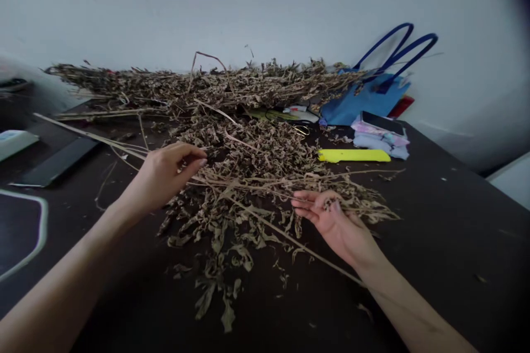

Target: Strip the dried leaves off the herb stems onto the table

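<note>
A heap of dried, brown leafy stalks [244,154] covers the middle of a dark table [447,231]. My left hand [165,172] is closed in a pinch on a long dry stalk [232,183] that runs across to the right. My right hand [335,220] lies palm up under the leafy end of the same bunch, with its fingers curled around several dried leaves and thin stems. Loose crumbled leaves [219,281] lie on the table below both hands.
A longer pile of dried stalks [199,85] lies along the white wall. A blue bag [368,96], a phone on folded cloth [381,129] and a yellow flat object [354,155] sit at the back right. A dark flat device [53,162] is at the left.
</note>
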Available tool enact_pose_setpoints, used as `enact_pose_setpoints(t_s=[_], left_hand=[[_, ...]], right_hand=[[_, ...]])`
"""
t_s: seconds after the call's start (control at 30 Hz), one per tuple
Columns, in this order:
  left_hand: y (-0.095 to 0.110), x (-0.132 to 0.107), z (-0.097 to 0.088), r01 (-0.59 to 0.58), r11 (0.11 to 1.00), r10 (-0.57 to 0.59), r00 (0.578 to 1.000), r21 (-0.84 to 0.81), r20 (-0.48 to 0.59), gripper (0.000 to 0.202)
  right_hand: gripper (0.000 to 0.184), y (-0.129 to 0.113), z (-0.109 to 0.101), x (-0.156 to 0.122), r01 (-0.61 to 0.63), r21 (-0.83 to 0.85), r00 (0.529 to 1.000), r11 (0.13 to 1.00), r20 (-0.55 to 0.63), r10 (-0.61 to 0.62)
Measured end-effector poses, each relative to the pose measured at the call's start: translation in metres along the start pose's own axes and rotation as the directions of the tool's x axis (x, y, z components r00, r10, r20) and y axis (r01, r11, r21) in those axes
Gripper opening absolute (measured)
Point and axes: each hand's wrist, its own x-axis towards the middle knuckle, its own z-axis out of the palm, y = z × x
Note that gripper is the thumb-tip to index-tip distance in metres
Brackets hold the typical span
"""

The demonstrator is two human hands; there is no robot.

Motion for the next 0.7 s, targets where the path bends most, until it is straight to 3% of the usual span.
enact_pose_setpoints(t_s=[0.1,0.2,0.3,0.47,0.7], left_hand=[[0.008,-0.003,0.002,-0.004,0.999,-0.001,0.993,-0.042,-0.117,0.018],[0.017,-0.009,0.006,-0.129,0.991,0.121,0.979,-0.038,-0.164,0.015],[0.023,-0.015,0.013,-0.234,0.972,0.231,0.964,-0.006,-0.131,0.014],[0.023,-0.023,0.025,-0.298,0.955,0.298,0.955,0.013,0.015,0.018],[0.025,-0.026,0.034,-0.327,0.945,0.325,0.942,0.013,0.086,0.016]], right_hand=[[0.028,-0.002,-0.007,0.002,0.061,0.012,0.997,0.998,-0.04,-0.061],[0.026,-0.002,-0.013,0.004,0.082,0.022,0.993,0.996,-0.083,-0.08],[0.024,0.0,-0.015,0.006,0.095,0.024,0.988,0.995,-0.123,-0.092],[0.011,0.008,-0.014,0.006,0.094,-0.016,0.979,0.995,-0.178,-0.095],[0.025,0.01,-0.007,0.004,0.017,-0.013,0.994,1.0,-0.104,-0.018]])
